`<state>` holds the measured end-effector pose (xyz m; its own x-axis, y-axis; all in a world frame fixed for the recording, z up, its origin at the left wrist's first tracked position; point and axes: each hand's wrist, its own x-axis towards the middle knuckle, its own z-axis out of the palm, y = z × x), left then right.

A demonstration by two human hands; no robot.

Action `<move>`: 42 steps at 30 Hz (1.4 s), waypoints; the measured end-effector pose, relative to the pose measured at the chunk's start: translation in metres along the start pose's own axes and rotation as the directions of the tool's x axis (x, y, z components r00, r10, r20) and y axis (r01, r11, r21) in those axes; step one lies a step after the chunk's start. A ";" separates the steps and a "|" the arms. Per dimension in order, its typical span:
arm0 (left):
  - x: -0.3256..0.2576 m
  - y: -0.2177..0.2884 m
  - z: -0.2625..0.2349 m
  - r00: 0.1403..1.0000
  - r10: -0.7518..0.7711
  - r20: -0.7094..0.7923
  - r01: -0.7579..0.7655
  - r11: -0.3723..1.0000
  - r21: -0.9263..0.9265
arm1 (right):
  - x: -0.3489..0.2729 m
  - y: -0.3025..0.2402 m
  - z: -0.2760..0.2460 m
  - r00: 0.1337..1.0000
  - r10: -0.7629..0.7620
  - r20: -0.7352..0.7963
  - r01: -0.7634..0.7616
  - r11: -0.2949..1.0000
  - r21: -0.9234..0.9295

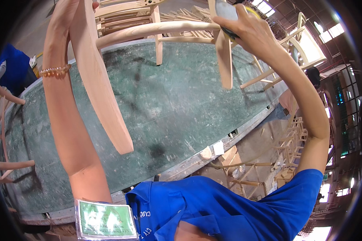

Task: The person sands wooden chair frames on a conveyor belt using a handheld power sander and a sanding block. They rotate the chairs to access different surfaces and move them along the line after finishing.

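Note:
A bare pale-wood chair frame point(161, 28) stands before me on the green-topped table point(177, 96), its near leg point(104, 92) reaching toward me. At the top left, my left hand point(68, 10) wraps around the upper part of that leg; a fingertip shows on its far side. My right hand point(249, 30) is closed on a flat grey pad point(226, 11) with a yellow edge, whose exact kind I cannot make out. It sits against the top of the chair's right leg point(224, 60). A curved rail joins the two legs.
Other wooden chairs point(301, 52) stand at the right end of the table, with more chair parts point(16, 164) at the left. Thin wood strips point(185, 15) are piled beyond. People in blue point(16, 68) and pink point(287, 100) are nearby. A pale pad point(206, 152) lies on the near edge.

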<state>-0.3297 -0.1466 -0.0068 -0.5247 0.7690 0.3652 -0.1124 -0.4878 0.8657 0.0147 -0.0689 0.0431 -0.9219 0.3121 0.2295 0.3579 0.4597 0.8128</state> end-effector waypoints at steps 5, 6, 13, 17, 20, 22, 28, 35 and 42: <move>-0.009 0.000 -0.001 0.987 0.148 0.059 -0.153 0.984 0.096 | -0.019 -0.020 0.005 0.986 0.037 0.164 -0.052 0.995 0.088; -0.009 0.001 -0.002 0.990 0.137 0.044 -0.141 0.983 0.121 | -0.021 -0.027 0.007 0.981 0.020 0.193 -0.043 0.993 0.113; 0.020 -0.014 -0.038 0.996 -0.020 0.082 -0.006 0.951 0.309 | -0.008 -0.078 0.035 0.975 -0.070 0.213 0.013 0.966 0.256; 0.014 -0.018 -0.034 0.995 -0.025 0.100 -0.006 0.952 0.306 | -0.007 -0.083 0.038 0.962 -0.086 0.260 0.015 0.964 0.266; 0.016 -0.027 -0.027 0.992 -0.017 0.124 -0.014 0.969 0.246 | -0.024 -0.077 0.030 0.953 -0.062 0.295 -0.007 0.974 0.228; 0.016 -0.016 -0.034 0.995 0.021 0.097 -0.046 0.966 0.255 | -0.028 -0.065 0.017 0.970 -0.055 0.236 0.004 0.977 0.213; 0.017 -0.016 -0.040 0.992 0.035 0.123 -0.066 0.963 0.260 | -0.033 -0.033 -0.008 0.986 -0.007 0.164 -0.018 0.988 0.155; -0.012 -0.009 -0.003 0.983 0.174 0.063 -0.178 0.982 0.064 | -0.022 -0.008 -0.013 0.994 0.017 0.110 -0.023 0.998 0.050; 0.015 -0.018 -0.043 0.993 0.033 0.117 -0.067 0.952 0.299 | 0.019 0.001 -0.018 0.997 0.012 -0.071 -0.001 0.987 0.158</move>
<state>-0.3719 -0.1439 -0.0317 -0.4261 0.7953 0.4312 0.1806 -0.3923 0.9019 -0.0049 -0.0772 0.0580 -0.9257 0.2582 0.2766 0.3776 0.5851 0.7177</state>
